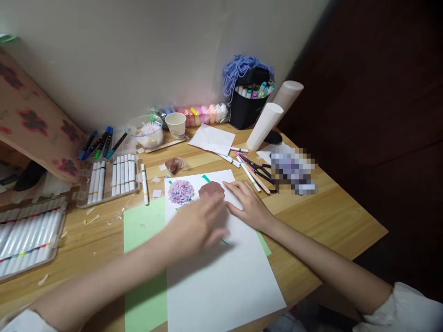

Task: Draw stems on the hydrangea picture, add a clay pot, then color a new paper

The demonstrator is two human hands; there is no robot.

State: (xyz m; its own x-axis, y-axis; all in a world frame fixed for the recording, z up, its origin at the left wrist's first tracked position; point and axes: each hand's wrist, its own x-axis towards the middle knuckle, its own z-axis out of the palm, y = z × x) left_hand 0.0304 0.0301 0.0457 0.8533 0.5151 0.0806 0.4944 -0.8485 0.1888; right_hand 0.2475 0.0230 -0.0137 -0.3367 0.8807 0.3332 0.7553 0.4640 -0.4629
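Brown modelling-clay patch (210, 187) lies on the upper part of a white sheet of paper (221, 281), just right of a fluffy pink-and-lilac flower head (180, 190). It looks light and soft, likely to dent under a fingertip and perhaps a little tacky; thin as it seems, it could tear if pulled up by one edge. A flat palm would suit it better than a pinch, and the paper beneath is best steadied by its bare right side.

The patch is matt, evenly brown and roughly round, with a wavy rim; a bright green strip (206, 178) shows at its top. The person's left hand (198, 223), blurred, covers its lower edge, fingers extended and thumb apart; whether they press on it cannot be told. The right hand (249, 205) rests on the paper just beside it, fingers spread.
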